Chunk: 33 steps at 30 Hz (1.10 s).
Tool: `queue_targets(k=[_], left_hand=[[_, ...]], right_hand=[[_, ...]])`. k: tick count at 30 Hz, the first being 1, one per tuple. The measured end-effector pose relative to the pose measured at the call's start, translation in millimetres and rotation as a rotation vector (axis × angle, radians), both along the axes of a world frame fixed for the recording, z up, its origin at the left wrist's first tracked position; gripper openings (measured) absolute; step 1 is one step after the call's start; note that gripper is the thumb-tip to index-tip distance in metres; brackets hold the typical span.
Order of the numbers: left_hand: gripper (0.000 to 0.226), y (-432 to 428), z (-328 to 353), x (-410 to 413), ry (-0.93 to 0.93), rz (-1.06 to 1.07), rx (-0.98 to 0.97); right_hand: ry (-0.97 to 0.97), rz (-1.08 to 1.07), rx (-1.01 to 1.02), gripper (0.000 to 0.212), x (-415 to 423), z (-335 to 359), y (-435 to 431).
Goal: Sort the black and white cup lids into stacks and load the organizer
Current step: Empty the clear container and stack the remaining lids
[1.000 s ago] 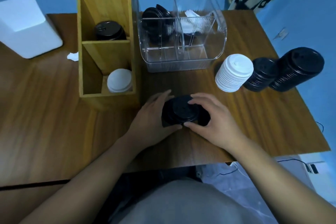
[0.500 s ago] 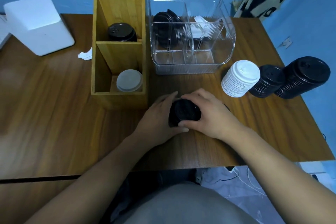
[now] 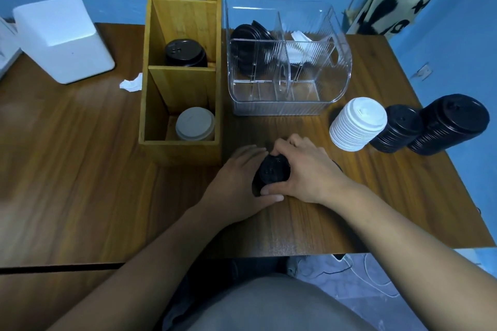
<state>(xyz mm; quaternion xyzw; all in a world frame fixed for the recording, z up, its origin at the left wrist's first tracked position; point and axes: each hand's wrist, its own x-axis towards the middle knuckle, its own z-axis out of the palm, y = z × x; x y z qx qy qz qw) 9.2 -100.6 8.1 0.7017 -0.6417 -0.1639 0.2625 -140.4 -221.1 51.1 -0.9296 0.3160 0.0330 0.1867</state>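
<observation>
A small stack of black lids [image 3: 273, 172] sits on the wooden table [image 3: 80, 169] in front of me. My left hand [image 3: 236, 183] cups its left side and my right hand [image 3: 306, 172] curls over its right side; both grip it. The wooden organizer [image 3: 185, 83] stands behind, with a white lid stack [image 3: 195, 123] in its near slot and black lids [image 3: 185, 54] in the middle slot. A clear plastic organizer [image 3: 287, 62] holds black lids at left and white lids at right.
To the right lie a white lid stack [image 3: 357, 123] and two black lid stacks [image 3: 398, 129] [image 3: 449, 123], near the table's right edge. A white box [image 3: 61, 37] stands at the back left, with a crumpled paper scrap [image 3: 131, 84] beside the wooden organizer.
Both hands have closed in tighter round the black lid stack, which now looks more compact. The camera view has tilted up slightly.
</observation>
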Motion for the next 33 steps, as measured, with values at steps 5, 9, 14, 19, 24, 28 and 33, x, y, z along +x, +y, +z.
queue_targets(k=[5, 9, 14, 19, 24, 28, 33], left_hand=[[0.090, 1, 1, 0, -0.019, 0.022, 0.013], [0.098, 2, 1, 0, 0.021, 0.032, 0.043], [0.100, 3, 1, 0, 0.045, 0.048, 0.062], [0.097, 3, 0, 0, 0.050, 0.047, 0.061], [0.096, 3, -3, 1, 0.066, 0.035, 0.054], [0.094, 2, -5, 2, 0.054, 0.034, 0.037], [0.094, 2, -5, 1, 0.068, 0.039, 0.030]], right_hand=[[-0.090, 0.107, -0.032, 0.071, 0, 18, -18], [-0.402, 0.076, -0.101, 0.032, 21, 50, -53], [-0.510, -0.022, -0.230, 0.019, 82, 87, -102], [-0.288, -0.134, -0.256, 0.039, 155, 92, -157], [-0.126, -0.208, -0.192, 0.038, 187, 88, -175], [-0.167, -0.215, -0.104, 0.020, 192, 87, -181], [-0.413, -0.298, 0.017, 0.017, 180, 98, -184]])
